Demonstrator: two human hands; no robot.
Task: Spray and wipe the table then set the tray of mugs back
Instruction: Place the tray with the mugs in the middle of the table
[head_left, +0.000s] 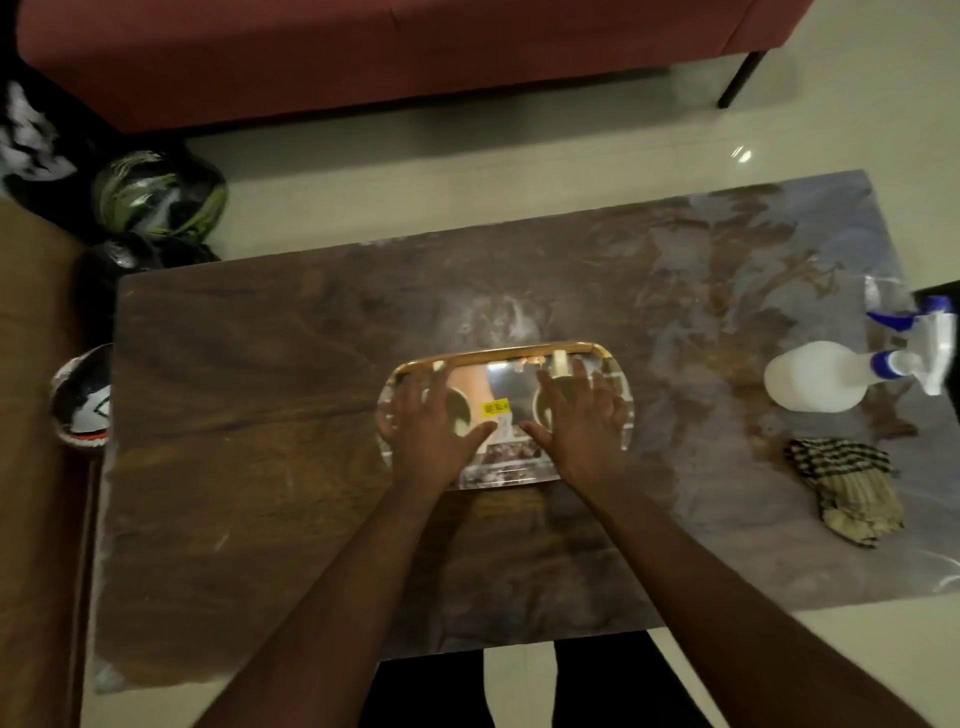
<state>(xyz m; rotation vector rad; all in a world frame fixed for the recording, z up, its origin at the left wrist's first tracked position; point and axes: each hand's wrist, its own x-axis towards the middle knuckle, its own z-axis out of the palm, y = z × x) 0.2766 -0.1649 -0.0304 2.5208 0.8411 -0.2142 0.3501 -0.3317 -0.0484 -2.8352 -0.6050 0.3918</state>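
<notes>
Tray (506, 358) with mugs (460, 410) sat mid-desk (249, 441). Left hand (431, 431) and right hand (582, 421) spread flat over it, fingers open, grip on nothing. Spray bottle (815, 376) and cloth (841, 488) lay well right of tray. Likely the tray-handling step; next move needs grip on both tray ends, kept level.

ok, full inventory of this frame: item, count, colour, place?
table: 1, dark brown marbled, centre
tray: 1, reflective with gold rim, mid-table
mugs: 2, pale, on tray, mostly hidden by the hands
spray bottle: 1, white with blue trigger, lying at table's right
cloth: 1, beige-black checked, crumpled below bottle
sofa: 1, red, beyond table
helmets: at least 2, dark, floor at left
left hand: 1, spread over left mug
right hand: 1, spread over right mug
</notes>
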